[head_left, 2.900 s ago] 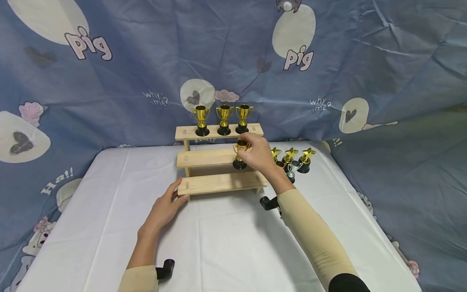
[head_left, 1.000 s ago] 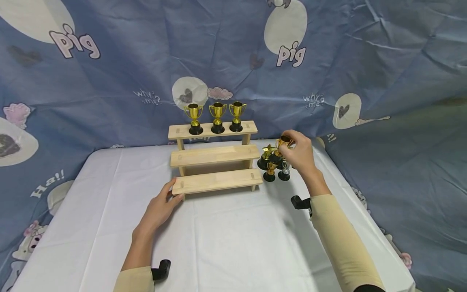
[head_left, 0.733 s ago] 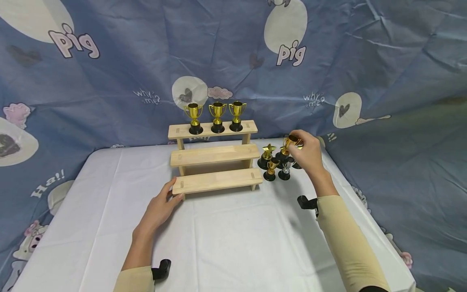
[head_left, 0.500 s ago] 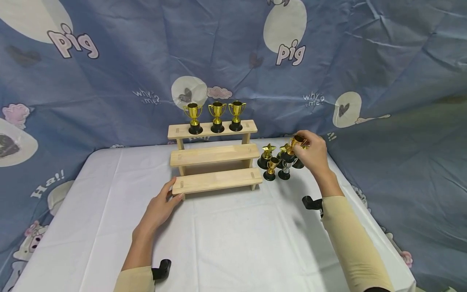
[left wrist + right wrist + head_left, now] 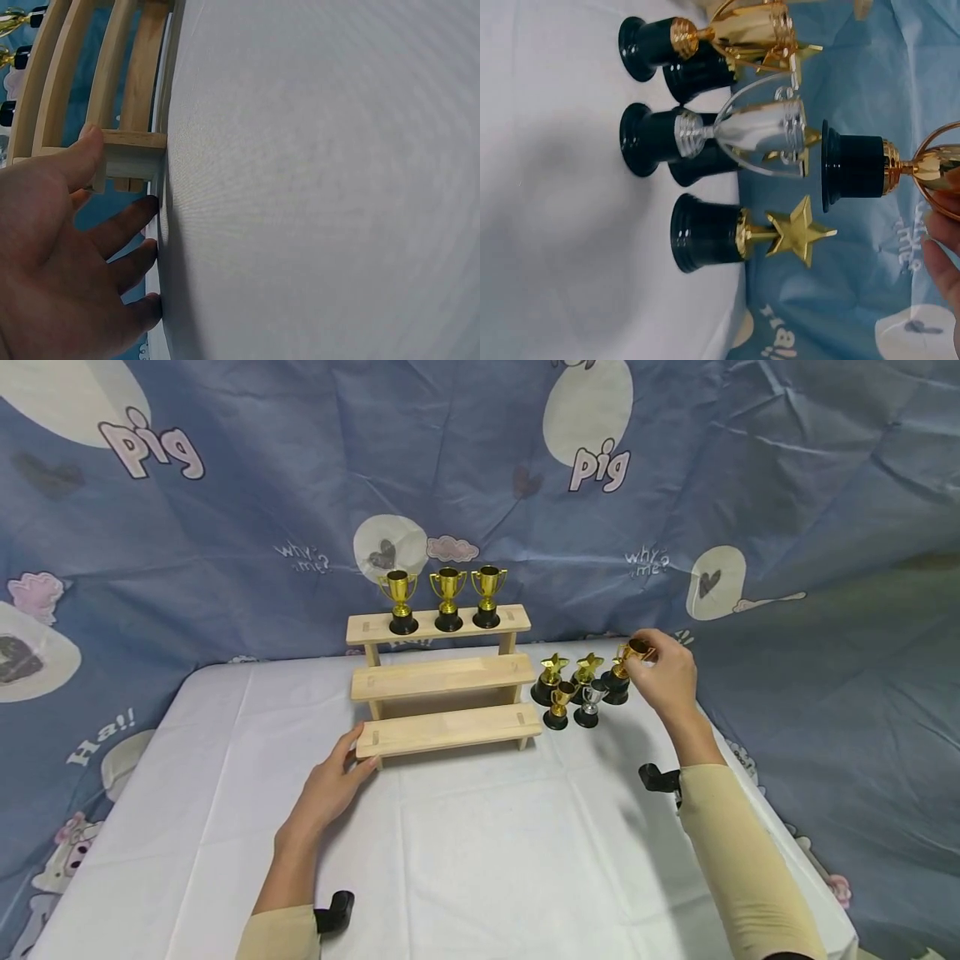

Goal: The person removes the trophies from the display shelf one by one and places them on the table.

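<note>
A wooden three-step rack (image 5: 442,677), gripped by the left hand (image 5: 328,792), bears three gold two-handled cups (image 5: 448,582) on top. Off right, the right hand (image 5: 669,678) pinches an orange-gold, black-based cup (image 5: 889,166) above the white-clothed bench (image 5: 465,852), seen earlier at the middle step.

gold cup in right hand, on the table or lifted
Lifted: the right wrist view shows the gold cup with its black base clear of the tablecloth.

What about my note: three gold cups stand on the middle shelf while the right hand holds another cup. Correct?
The shelf is wrong: the head view shows the three gold cups on the top shelf. The right hand does hold another cup.
</note>
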The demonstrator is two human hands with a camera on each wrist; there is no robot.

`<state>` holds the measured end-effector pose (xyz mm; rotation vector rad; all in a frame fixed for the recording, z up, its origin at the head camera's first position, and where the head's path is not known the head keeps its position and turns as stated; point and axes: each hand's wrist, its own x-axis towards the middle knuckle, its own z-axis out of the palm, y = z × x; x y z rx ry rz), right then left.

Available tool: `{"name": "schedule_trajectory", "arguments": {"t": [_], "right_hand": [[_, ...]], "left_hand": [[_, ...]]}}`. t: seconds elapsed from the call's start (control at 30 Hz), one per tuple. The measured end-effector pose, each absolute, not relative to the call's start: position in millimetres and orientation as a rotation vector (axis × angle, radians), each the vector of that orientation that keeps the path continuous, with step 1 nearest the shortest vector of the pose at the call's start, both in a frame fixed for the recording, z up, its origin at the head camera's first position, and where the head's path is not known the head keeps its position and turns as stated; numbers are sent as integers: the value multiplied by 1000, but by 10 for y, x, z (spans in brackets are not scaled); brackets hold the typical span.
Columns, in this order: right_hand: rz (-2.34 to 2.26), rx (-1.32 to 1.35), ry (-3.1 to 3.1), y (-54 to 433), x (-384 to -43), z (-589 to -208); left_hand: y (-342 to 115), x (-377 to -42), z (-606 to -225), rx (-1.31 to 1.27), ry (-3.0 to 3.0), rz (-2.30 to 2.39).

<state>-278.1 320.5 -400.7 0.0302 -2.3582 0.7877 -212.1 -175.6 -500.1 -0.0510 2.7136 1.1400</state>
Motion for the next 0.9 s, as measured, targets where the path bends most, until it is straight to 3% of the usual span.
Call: {"name": "schedule_trajectory", "arguments": {"t": [0.9], "right_hand": [[744, -145, -2594, 3464, -2768, -4215]], "left_hand": [[-1746, -2113, -4986, -45, 2710, 1160]]}}
